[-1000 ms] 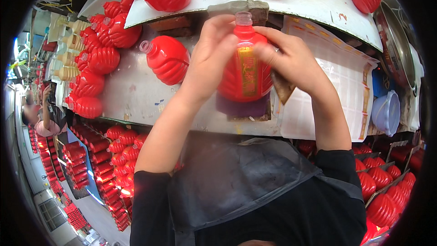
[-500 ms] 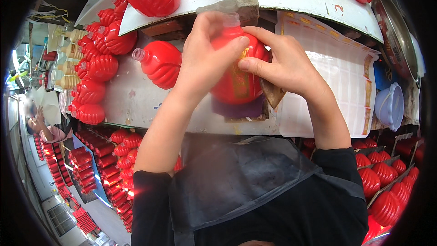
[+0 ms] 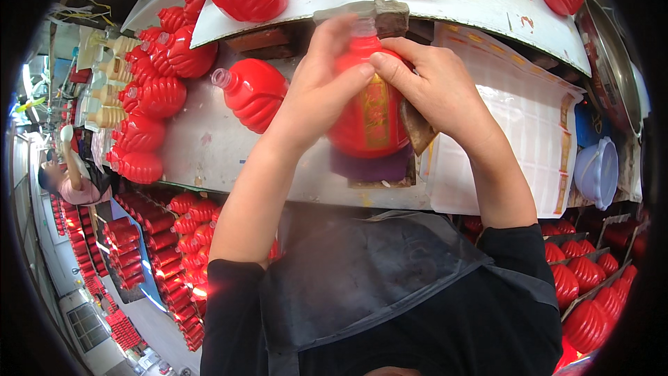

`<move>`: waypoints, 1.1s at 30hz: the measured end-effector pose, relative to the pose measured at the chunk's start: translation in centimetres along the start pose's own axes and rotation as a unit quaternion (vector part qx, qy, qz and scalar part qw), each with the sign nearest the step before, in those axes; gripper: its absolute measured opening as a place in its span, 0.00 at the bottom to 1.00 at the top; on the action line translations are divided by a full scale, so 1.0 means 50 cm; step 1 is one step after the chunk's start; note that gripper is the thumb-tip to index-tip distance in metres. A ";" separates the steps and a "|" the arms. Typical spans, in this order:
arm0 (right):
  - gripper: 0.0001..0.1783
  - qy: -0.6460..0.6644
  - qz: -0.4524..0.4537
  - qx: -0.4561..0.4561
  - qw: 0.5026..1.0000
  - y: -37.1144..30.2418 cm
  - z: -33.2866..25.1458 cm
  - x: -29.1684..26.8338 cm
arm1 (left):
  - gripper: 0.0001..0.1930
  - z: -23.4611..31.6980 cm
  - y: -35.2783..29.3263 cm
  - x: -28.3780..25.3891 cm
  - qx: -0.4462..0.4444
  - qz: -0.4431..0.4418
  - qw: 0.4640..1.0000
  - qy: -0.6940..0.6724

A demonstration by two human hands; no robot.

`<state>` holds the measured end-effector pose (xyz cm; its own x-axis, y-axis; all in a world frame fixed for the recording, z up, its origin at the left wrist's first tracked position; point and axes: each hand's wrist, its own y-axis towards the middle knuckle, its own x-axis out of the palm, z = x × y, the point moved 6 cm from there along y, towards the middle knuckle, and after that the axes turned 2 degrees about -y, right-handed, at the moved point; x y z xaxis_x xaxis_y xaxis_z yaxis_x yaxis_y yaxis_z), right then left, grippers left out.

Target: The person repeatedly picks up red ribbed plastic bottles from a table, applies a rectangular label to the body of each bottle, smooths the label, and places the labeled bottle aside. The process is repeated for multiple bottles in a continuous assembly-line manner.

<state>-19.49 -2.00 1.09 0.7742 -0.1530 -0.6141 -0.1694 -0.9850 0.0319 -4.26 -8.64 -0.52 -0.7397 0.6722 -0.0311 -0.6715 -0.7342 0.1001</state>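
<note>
A rounded red bottle (image 3: 345, 125) with a clear neck stands before me on a purple pad (image 3: 376, 167). A gold and red label (image 3: 376, 115) lies upright down its near side. My left hand (image 3: 323, 83) is curled around the bottle's upper left; its fingertips blur behind the neck. My right hand (image 3: 438, 87) holds the upper right side, thumb pressed near the top of the label. A brown wedge-shaped block (image 3: 417, 129) sits beneath my right hand against the bottle. Another red bottle (image 3: 256, 94) lies tilted left of my left wrist.
A white label sheet (image 3: 497, 132) covers the table's right part. A raised white board (image 3: 487, 0) with red bottles crosses the far side. More bottles (image 3: 163, 99) line the left. A pale blue bucket (image 3: 596, 173) stands right. A person (image 3: 73, 181) is at far left.
My right thumb has moved up to the top of the label, which now shows more fully. Both hands still hold the bottle. The person at far left has raised an arm.
</note>
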 end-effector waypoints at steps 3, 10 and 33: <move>0.28 0.002 0.010 -0.010 1.000 -0.002 0.002 0.001 | 0.32 -0.002 0.010 0.002 -0.009 -0.008 0.999 0.030; 0.26 0.084 -0.003 -0.016 0.996 0.015 0.018 0.004 | 0.30 -0.003 0.015 0.001 -0.005 -0.009 1.000 -0.005; 0.16 0.259 0.008 -0.009 0.966 -0.065 0.023 -0.027 | 0.23 -0.044 0.043 -0.028 -0.026 0.066 0.997 0.012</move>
<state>-20.68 1.47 0.92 0.9736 -0.1824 -0.1371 -0.1765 -0.9828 0.0536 -4.76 -11.39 -2.45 -0.8219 0.5678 -0.0460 -0.5696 -0.8202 0.0525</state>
